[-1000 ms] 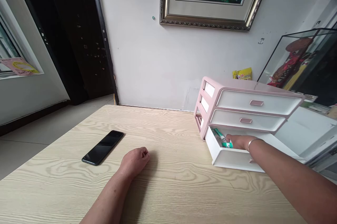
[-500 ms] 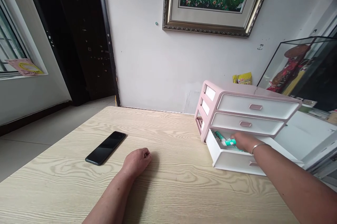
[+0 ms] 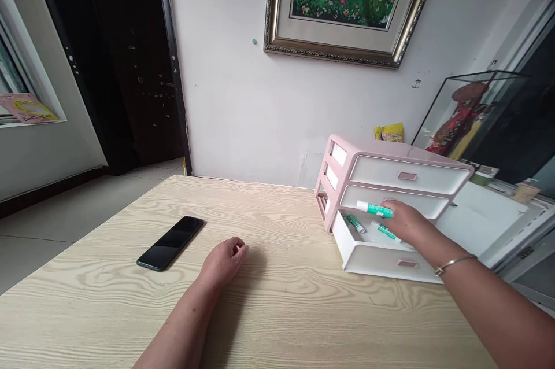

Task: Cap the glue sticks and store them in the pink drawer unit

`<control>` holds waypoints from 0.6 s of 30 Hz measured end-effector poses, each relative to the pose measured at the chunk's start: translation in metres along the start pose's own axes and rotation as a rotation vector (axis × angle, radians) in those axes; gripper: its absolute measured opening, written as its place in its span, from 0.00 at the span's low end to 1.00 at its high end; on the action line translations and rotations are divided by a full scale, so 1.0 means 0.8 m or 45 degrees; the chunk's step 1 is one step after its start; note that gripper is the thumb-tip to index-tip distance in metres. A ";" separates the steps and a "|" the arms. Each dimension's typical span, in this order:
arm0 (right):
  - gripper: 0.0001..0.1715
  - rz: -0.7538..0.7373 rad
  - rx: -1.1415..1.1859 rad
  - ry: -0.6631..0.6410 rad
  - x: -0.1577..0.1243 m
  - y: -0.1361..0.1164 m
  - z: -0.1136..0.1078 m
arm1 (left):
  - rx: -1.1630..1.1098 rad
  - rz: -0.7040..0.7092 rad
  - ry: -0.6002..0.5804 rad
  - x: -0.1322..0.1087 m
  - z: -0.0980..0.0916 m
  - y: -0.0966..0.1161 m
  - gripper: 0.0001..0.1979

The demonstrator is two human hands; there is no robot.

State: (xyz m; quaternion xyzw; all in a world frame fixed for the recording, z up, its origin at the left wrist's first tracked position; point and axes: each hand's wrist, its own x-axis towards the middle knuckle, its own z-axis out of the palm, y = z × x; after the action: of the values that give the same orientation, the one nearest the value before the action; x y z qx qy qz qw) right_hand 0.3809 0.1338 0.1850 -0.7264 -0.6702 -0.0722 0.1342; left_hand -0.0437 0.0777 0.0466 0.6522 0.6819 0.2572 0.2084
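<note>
My right hand (image 3: 405, 221) grips one end of a green and white tube (image 3: 375, 209), held above the pulled-out bottom drawer (image 3: 381, 262) of a pink and white drawer unit (image 3: 407, 152). Inside that drawer lie more green and white tubes, one (image 3: 356, 223) at the left and another (image 3: 387, 232) below my right hand. The two upper drawers are closed. My left hand (image 3: 225, 262) rests on the wooden table (image 3: 281, 311) with fingers curled together and nothing seen in them. A black phone (image 3: 171, 243) lies left of it.
Behind the table stands a wall with a framed picture (image 3: 333, 39). A yellow packet (image 3: 390, 132) and a glass case (image 3: 459, 109) with a figure sit behind the drawer unit. A dark door (image 3: 130, 68) is at the left.
My right hand has risen out of the bottom drawer with the tube. The view has shifted slightly. My left hand stays in about the same spot on the table.
</note>
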 end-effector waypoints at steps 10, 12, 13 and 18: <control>0.09 -0.452 0.385 -0.520 -0.134 -0.231 0.063 | -0.485 0.356 -0.010 -0.011 0.007 -0.006 0.27; 0.11 -0.460 0.420 -0.582 -0.143 -0.262 0.082 | -0.473 0.394 -0.099 -0.013 0.009 -0.007 0.27; 0.14 -0.460 0.463 -0.587 -0.145 -0.275 0.091 | -0.450 0.400 -0.138 -0.013 0.010 -0.007 0.27; 0.41 -0.327 0.786 -0.625 -0.141 -0.316 0.131 | -0.183 0.322 -0.170 -0.008 0.007 -0.004 0.33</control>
State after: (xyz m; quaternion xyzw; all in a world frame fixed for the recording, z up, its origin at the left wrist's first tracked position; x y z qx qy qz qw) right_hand 0.1116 0.0735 0.0777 -0.5580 -0.7578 0.2913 0.1718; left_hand -0.0419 0.0718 0.0398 0.7320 0.5588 0.2855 0.2654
